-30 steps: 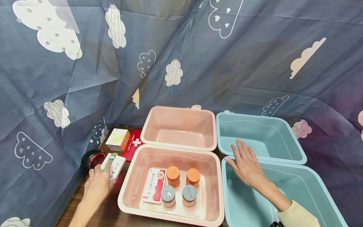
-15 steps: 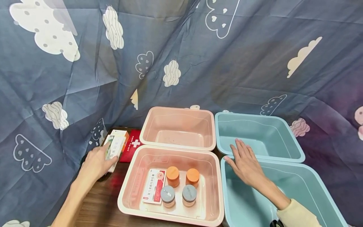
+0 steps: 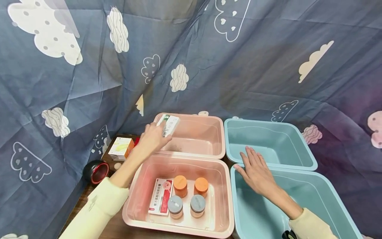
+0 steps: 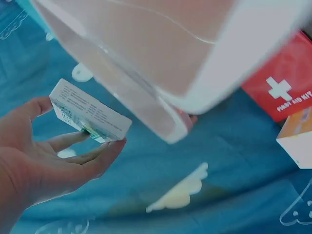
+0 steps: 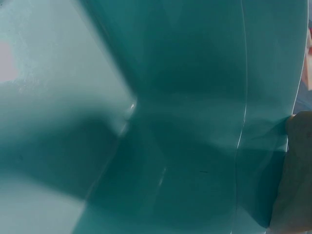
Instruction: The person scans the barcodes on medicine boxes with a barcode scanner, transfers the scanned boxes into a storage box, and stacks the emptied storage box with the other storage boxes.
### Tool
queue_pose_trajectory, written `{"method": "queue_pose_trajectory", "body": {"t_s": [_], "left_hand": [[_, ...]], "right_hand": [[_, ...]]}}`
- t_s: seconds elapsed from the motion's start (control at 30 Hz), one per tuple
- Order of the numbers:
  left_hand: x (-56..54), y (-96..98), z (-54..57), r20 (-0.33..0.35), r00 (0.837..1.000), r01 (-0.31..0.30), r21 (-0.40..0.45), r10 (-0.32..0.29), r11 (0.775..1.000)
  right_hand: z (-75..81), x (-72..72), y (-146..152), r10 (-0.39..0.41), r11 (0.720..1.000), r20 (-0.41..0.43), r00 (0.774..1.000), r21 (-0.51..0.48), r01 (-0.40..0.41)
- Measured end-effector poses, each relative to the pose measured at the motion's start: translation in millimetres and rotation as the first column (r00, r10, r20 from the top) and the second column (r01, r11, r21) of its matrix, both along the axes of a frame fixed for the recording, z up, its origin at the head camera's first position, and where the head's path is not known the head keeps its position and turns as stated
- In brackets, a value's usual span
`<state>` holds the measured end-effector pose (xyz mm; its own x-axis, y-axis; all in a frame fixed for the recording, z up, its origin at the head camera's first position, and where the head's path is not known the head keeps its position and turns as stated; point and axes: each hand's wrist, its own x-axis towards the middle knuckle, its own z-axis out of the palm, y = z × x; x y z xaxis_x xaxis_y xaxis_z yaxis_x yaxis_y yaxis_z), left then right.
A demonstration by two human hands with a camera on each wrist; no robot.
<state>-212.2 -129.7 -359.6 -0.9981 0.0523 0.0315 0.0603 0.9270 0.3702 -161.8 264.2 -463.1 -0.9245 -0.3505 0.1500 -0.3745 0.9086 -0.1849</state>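
Note:
My left hand (image 3: 153, 137) grips a white and green medicine box (image 3: 169, 125) between thumb and fingers, above the left part of the far pink bin (image 3: 206, 132). In the left wrist view the medicine box (image 4: 90, 112) is tilted, with the thumb at one end and fingers at the other. My right hand (image 3: 257, 171) lies flat with straight fingers on the adjoining rims of the two blue bins and holds nothing. The near pink bin (image 3: 135, 199) contains a white and red medicine box (image 3: 160, 196), jars with orange lids (image 3: 180, 186) and jars with grey lids (image 3: 175, 206).
Left of the pink bins are an orange and white box (image 3: 120, 148) and a black bowl with a red inside (image 3: 96, 172). A red first aid kit pouch (image 4: 287, 78) lies near them. The far blue bin (image 3: 286, 139) and near blue bin (image 3: 310, 189) stand right.
My left hand has carried the white and green medicine box from beside the bowl, past the orange and white box, rightward over the far pink bin. The right hand stays on the blue rims.

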Motion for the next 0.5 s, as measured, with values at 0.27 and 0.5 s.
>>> {"method": "queue_pose_trajectory", "body": {"t_s": [0.27,0.5], "left_hand": [[-96.5,27.6,-96.1,-0.013,1.000,0.005,-0.053,-0.005,0.999],[-120.4,49.6,-117.0,0.227,0.966,-0.090,-0.155,0.124,0.984]], "right_hand": [[-5.4,-1.7,0.7,0.016,0.999,-0.040,0.999,-0.038,-0.017],[-1.2,0.5,0.1,0.003,1.000,-0.005,1.000,-0.002,-0.003]]}}
